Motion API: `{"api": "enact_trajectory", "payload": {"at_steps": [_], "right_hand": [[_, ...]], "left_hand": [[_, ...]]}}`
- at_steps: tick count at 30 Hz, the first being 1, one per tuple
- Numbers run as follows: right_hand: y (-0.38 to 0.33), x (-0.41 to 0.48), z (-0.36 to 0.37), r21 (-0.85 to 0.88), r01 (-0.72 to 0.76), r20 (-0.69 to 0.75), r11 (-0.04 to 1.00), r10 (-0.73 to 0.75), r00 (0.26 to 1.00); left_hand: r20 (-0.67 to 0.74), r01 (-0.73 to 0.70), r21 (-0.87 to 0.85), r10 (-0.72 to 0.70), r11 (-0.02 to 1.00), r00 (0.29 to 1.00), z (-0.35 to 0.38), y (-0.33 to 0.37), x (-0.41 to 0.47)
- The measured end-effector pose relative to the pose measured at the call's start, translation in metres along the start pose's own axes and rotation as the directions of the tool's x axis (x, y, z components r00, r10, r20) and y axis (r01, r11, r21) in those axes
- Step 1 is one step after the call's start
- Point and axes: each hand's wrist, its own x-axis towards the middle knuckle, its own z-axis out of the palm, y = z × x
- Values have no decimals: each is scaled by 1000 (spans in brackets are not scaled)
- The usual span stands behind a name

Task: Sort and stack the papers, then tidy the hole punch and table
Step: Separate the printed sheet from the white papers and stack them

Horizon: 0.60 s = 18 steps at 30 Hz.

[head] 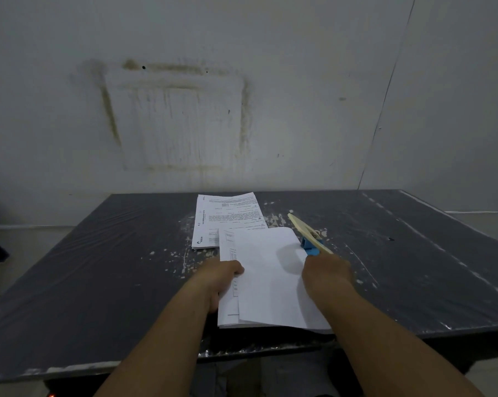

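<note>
Head view: sorting approx half done w/ two stacks — far stack [227, 219] set down, left hand [222, 277] pinching near stack [267, 282], right hand [326, 272] closed on hole punch [309, 236]; desk [98, 267] not tidied.

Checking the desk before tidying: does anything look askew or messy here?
Yes. The near stack is uneven, its top sheet offset from those beneath. White flecks litter the dark table around the hole punch.

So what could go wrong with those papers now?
1. The near stack of papers hangs past the table's front edge; it might slide off if the left hand lets go.
2. The top sheet sits askew, so the pile could end up uneven.
3. The right hand is by the hole punch, whose raised handle could catch the paper's edge.
</note>
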Motion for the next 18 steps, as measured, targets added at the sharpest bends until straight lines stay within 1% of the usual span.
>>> {"api": "enact_trajectory", "payload": {"at_steps": [3,6,8,11,12,14,15,17,18], "right_hand": [[4,1,-1,-90,47,32,995,-45,998],[8,0,-1,-74,77,39,994,-74,996],[13,1,3,29,99,38,995,-100,994],[21,2,7,131,103,115,986,-118,986],[24,1,6,216,84,145,973,-117,983],[27,-3,2,426,10,217,905,-113,970],[28,-5,1,487,-26,250,873,-111,962],[27,-6,3,547,-126,285,828,-43,958],[26,-4,6,581,-161,266,797,0,964]], "left_hand": [[2,12,-24,-12,1000,1000,3,1,1],[12,25,-78,-24,997,1000,4,2,1],[28,29,-128,-26,991,999,4,2,1],[36,36,-166,-30,985,999,5,0,2],[28,40,-163,-36,986,999,5,-1,3],[3,52,-143,-52,988,999,6,-3,5],[-4,60,-127,-61,990,998,6,-3,6],[-14,77,-98,-78,992,997,6,-5,6],[-22,80,-85,-82,993,996,6,-5,6]]}}
